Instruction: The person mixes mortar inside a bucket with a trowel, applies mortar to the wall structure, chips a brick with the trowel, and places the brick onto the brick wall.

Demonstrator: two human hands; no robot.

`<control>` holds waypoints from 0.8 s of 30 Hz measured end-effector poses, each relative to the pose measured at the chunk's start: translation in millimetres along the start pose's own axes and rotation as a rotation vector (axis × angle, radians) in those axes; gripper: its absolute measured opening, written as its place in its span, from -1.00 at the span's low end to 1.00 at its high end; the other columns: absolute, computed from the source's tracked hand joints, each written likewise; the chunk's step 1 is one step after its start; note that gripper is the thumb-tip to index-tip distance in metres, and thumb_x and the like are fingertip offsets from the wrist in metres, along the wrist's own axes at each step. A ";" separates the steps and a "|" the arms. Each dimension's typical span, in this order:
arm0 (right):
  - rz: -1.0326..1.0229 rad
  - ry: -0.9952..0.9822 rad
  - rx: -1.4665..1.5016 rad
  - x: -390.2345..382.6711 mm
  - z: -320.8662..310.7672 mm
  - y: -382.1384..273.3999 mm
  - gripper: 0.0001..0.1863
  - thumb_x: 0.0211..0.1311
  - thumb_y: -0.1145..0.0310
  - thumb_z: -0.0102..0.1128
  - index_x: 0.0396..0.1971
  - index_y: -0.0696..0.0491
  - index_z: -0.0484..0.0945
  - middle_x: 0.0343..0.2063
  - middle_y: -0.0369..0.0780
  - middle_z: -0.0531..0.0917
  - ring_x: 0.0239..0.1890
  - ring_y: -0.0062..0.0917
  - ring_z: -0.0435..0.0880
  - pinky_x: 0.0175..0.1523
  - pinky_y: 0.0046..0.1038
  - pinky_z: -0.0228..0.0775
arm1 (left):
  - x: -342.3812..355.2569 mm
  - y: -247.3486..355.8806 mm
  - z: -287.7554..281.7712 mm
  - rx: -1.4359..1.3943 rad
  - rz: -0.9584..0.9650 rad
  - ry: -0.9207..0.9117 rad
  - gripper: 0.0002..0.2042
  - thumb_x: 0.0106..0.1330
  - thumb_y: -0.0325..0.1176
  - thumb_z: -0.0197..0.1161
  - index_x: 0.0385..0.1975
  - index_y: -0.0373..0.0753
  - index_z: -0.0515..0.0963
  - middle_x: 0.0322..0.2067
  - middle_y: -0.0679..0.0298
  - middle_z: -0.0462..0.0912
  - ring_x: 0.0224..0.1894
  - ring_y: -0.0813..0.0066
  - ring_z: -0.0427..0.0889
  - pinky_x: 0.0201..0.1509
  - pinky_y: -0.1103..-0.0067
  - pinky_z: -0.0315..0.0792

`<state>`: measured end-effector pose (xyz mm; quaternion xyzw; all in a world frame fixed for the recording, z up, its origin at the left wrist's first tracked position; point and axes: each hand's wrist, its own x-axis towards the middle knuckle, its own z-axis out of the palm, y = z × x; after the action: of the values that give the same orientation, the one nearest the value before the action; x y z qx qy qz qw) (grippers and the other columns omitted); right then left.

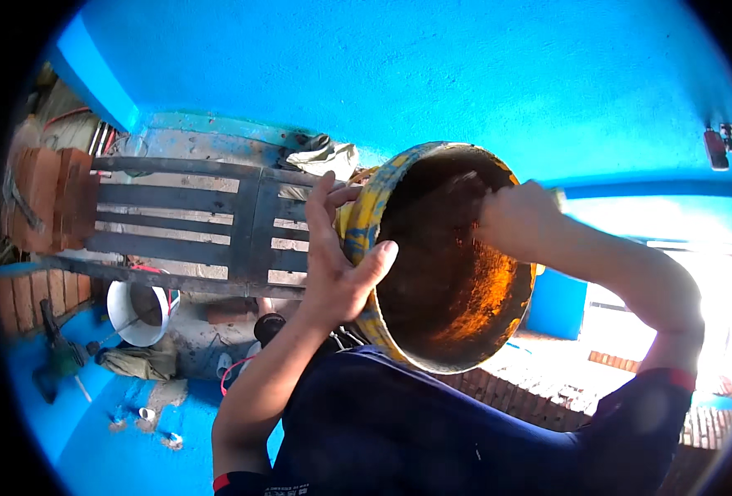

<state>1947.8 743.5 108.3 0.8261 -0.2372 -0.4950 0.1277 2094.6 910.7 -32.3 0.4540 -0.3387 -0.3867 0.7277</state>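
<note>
A yellow bucket [360, 221], its outside blotched with blue paint, is tilted in front of my chest so that its mouth faces me. Its inside is dark and brownish, with an orange glow along the lower right wall. My left hand [333, 273] braces it at the left, thumb on the rim and fingers stretched along the outer wall. Over the right rim reaches my right hand [519, 219], closed in a fist against the inner wall. Whatever is in that fist, if anything, is hidden.
Left of the bucket runs a dark slatted metal frame [246, 215], with orange bricks [56, 198] at its far end. Below it are a white bucket [140, 314] and a green power tool [60, 360]. A pale cloth [324, 155] lies beside the blue wall [432, 74].
</note>
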 end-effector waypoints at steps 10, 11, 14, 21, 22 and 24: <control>-0.178 -0.345 -0.079 25.4 34.6 -56.8 -0.76 0.19 0.26 0.06 -0.39 -0.02 0.72 -0.36 -0.22 0.72 -0.28 -0.34 0.71 -0.27 -0.30 0.49 | 19.6 0.4 -14.0 0.425 0.304 -0.111 -0.22 0.15 -0.20 0.24 0.25 -0.51 0.01 0.20 -0.11 0.14 0.26 -0.02 0.14 0.36 0.19 -0.05; -0.156 -0.372 -0.069 27.5 51.0 -59.2 -0.76 0.19 0.26 0.06 -0.39 -0.02 0.72 -0.36 -0.22 0.72 -0.28 -0.34 0.71 -0.27 -0.30 0.49 | 22.9 -4.0 -8.5 0.397 0.344 -0.092 -0.23 0.12 -0.17 0.22 0.23 -0.51 0.07 0.16 -0.16 0.21 0.25 -0.17 0.17 0.34 0.06 -0.05; -0.187 -0.418 0.229 41.1 66.7 -76.2 -0.67 0.22 0.16 0.03 -0.34 0.04 0.70 -0.29 -0.19 0.72 -0.20 -0.29 0.71 -0.15 -0.22 0.52 | 26.6 -4.8 -12.8 0.429 0.301 -0.173 -0.25 0.11 -0.17 0.21 0.23 -0.49 0.09 0.14 -0.16 0.26 0.23 -0.17 0.21 0.36 0.04 -0.10; 0.158 -0.540 0.827 48.0 92.2 -94.8 -0.43 0.28 -0.09 -0.07 -0.38 0.16 0.66 -0.33 -0.04 0.69 -0.24 -0.23 0.69 -0.13 -0.24 0.51 | 27.3 -10.7 -7.5 0.238 0.270 -0.155 -0.34 0.11 -0.14 0.21 0.14 -0.40 0.18 0.13 -0.18 0.28 0.21 -0.09 0.26 0.37 0.01 -0.10; 0.162 -0.488 0.943 48.2 94.6 -98.8 -0.41 0.28 -0.10 -0.07 -0.48 0.17 0.65 -0.41 -0.05 0.69 -0.37 -0.26 0.71 -0.26 -0.28 0.54 | 26.2 -11.5 -8.2 0.230 0.254 -0.164 -0.34 0.10 -0.14 0.21 0.14 -0.40 0.17 0.13 -0.17 0.27 0.21 -0.09 0.26 0.36 0.02 -0.09; 0.226 -0.634 1.281 46.2 96.9 -103.3 -0.44 0.28 -0.08 -0.04 -0.51 0.16 0.63 -0.47 -0.10 0.67 -0.45 -0.34 0.66 -0.34 -0.33 0.50 | 25.2 -11.3 -8.9 0.222 0.232 -0.184 -0.33 0.09 -0.15 0.21 0.15 -0.38 0.15 0.14 -0.17 0.26 0.21 -0.10 0.25 0.35 0.04 -0.07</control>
<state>1908.5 810.2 -19.0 0.5259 -0.5905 -0.4583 -0.4059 2111.1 889.1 -42.4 0.4523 -0.4945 -0.3004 0.6787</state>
